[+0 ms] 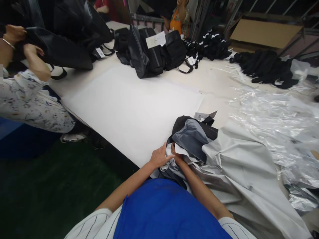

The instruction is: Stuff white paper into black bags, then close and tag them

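Observation:
A black and dark-grey bag lies near the table's front edge, its mouth turned toward me and a tag at its far end. Light grey fabric spreads from it to the right. My left hand rests against the bag's near left edge, thumb apart from the fingers, with no object visibly gripped. Close beside it, my right hand reaches into the folds at the bag's opening; its fingers are mostly hidden by the fabric.
The white table holds black bags at the back, black straps at the back right and clear plastic bags on the right. At the left, another person's arms handle a black bag. Other people stand behind the table.

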The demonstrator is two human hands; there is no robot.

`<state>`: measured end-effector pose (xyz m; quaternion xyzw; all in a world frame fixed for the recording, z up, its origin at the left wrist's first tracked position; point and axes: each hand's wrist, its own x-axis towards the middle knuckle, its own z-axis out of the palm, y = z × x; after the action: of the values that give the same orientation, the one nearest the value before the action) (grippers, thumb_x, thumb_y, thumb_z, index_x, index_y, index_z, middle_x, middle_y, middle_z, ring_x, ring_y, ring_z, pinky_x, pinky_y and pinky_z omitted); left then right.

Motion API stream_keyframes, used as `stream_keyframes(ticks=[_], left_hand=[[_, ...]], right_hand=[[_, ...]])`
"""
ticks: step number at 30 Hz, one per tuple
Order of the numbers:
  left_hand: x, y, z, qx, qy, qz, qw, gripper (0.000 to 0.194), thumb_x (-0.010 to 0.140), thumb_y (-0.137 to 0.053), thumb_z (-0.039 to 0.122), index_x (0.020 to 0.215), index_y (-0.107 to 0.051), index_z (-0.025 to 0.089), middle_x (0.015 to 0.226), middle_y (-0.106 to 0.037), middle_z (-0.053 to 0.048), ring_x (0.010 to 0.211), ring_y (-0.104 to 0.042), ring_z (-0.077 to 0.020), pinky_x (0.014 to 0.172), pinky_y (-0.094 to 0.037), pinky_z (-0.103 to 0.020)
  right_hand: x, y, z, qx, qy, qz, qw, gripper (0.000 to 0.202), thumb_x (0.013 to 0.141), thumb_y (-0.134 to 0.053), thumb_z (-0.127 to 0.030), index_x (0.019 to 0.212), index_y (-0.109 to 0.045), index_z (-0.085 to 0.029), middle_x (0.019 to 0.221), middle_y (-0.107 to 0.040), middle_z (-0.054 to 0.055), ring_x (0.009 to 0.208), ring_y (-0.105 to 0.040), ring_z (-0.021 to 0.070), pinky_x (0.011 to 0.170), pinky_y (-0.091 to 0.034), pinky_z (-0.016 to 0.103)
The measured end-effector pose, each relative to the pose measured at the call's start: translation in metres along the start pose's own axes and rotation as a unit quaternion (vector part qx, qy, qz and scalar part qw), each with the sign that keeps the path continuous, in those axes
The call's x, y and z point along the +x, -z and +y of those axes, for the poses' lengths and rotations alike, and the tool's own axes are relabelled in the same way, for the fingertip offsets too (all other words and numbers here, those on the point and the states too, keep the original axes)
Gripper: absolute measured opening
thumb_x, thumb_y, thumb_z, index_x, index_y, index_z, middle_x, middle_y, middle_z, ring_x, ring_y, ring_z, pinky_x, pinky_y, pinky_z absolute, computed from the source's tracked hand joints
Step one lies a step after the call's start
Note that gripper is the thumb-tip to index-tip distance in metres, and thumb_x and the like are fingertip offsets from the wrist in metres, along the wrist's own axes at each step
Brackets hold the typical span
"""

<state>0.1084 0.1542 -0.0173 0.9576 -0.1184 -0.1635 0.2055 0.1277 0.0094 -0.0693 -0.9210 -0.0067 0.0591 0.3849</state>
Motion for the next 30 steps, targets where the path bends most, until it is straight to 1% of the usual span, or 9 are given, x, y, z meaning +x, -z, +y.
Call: stream_keyframes(ticks=[4, 8, 11, 14, 17, 20, 23, 26, 30], left_hand=[[0.002, -0.003, 0.002, 0.037, 0.036, -0.027, 0.998, 0.072, 0.093, -0.046, 0.046, 0.152, -0.019, 0.013, 0.131, -0.060, -0.016, 0.112, -0.062, -0.0285, 0.092, -0.049, -0.038], [0.006, 0.000, -0.006, 0.044, 0.048, -0.037, 0.997, 0.064, 0.091, -0.044, 0.024, 0.151, -0.023, 0.015, 0.133, -0.059, -0.013, 0.113, -0.061, -0.0252, 0.095, -0.047, -0.035], [0.012, 0.009, -0.013, 0.036, 0.055, -0.061, 0.996, 0.061, 0.090, -0.045, 0.023, 0.149, -0.028, 0.021, 0.127, -0.063, -0.010, 0.111, -0.062, -0.0243, 0.093, -0.047, -0.034], [0.016, 0.018, -0.016, 0.034, 0.050, -0.084, 0.995, 0.057, 0.090, -0.047, 0.026, 0.146, -0.032, 0.025, 0.124, -0.063, -0.009, 0.109, -0.062, -0.0245, 0.091, -0.048, -0.033], [0.017, 0.025, -0.011, 0.052, 0.046, -0.062, 0.996, 0.065, 0.089, -0.050, 0.024, 0.149, -0.026, 0.022, 0.125, -0.059, -0.012, 0.112, -0.059, -0.0250, 0.092, -0.049, -0.035], [0.012, 0.037, 0.011, 0.071, -0.018, 0.042, 0.996, 0.071, 0.087, -0.053, 0.022, 0.151, -0.022, 0.016, 0.129, -0.052, -0.016, 0.121, -0.051, -0.0289, 0.100, -0.046, -0.043], [0.003, 0.046, 0.050, 0.030, -0.184, 0.121, 0.975, 0.064, 0.092, -0.049, 0.025, 0.151, -0.024, 0.022, 0.140, -0.045, -0.015, 0.134, -0.042, -0.0282, 0.112, -0.038, -0.047], [-0.004, 0.039, 0.098, 0.011, -0.373, 0.051, 0.927, 0.060, 0.096, -0.046, 0.034, 0.152, -0.024, 0.030, 0.150, -0.040, -0.010, 0.142, -0.034, -0.0254, 0.116, -0.034, -0.046], [0.000, 0.005, 0.150, 0.050, -0.516, -0.050, 0.853, 0.073, 0.091, -0.055, 0.046, 0.154, -0.023, 0.028, 0.162, -0.018, -0.012, 0.150, -0.015, -0.0315, 0.120, -0.022, -0.052]], right_hand=[[0.006, 0.003, 0.003, -0.003, -0.017, 0.004, 1.000, 0.030, 0.098, -0.039, -0.030, 0.100, -0.067, -0.018, 0.097, -0.072, 0.007, 0.107, -0.061, 0.0255, 0.102, -0.044, 0.039], [-0.019, 0.026, -0.005, 0.001, -0.005, 0.000, 1.000, 0.027, 0.091, -0.049, -0.030, 0.108, -0.066, -0.017, 0.109, -0.069, 0.011, 0.111, -0.059, 0.0290, 0.105, -0.042, 0.045], [-0.063, 0.068, -0.017, 0.021, 0.082, 0.053, 0.995, 0.026, 0.094, -0.047, -0.026, 0.110, -0.067, -0.018, 0.107, -0.068, 0.011, 0.106, -0.061, 0.0260, 0.100, -0.047, 0.042], [-0.113, 0.130, -0.022, -0.017, 0.147, 0.201, 0.968, 0.027, 0.097, -0.046, -0.019, 0.115, -0.065, -0.022, 0.113, -0.067, 0.009, 0.110, -0.060, 0.0232, 0.101, -0.046, 0.041], [-0.154, 0.191, -0.010, -0.180, 0.047, 0.320, 0.929, 0.033, 0.095, -0.056, -0.025, 0.127, -0.060, -0.024, 0.133, -0.056, 0.012, 0.128, -0.047, 0.0308, 0.110, -0.034, 0.053], [-0.185, 0.226, 0.022, -0.288, -0.140, 0.321, 0.891, 0.063, 0.089, -0.065, -0.045, 0.144, -0.045, -0.022, 0.147, -0.040, 0.016, 0.135, -0.035, 0.0396, 0.109, -0.031, 0.059], [-0.207, 0.216, 0.054, -0.249, -0.249, 0.190, 0.916, 0.083, 0.087, -0.065, -0.050, 0.154, -0.025, -0.024, 0.135, -0.050, 0.016, 0.112, -0.057, 0.0337, 0.089, -0.051, 0.045], [-0.213, 0.174, 0.066, -0.209, -0.277, 0.055, 0.936, 0.075, 0.090, -0.060, -0.038, 0.154, -0.024, -0.023, 0.122, -0.060, 0.013, 0.090, -0.065, 0.0284, 0.074, -0.052, 0.036], [-0.200, 0.129, 0.068, -0.130, -0.240, 0.007, 0.962, 0.060, 0.089, -0.046, -0.017, 0.147, -0.036, -0.010, 0.096, -0.071, 0.013, 0.082, -0.067, 0.0274, 0.075, -0.050, 0.035]])
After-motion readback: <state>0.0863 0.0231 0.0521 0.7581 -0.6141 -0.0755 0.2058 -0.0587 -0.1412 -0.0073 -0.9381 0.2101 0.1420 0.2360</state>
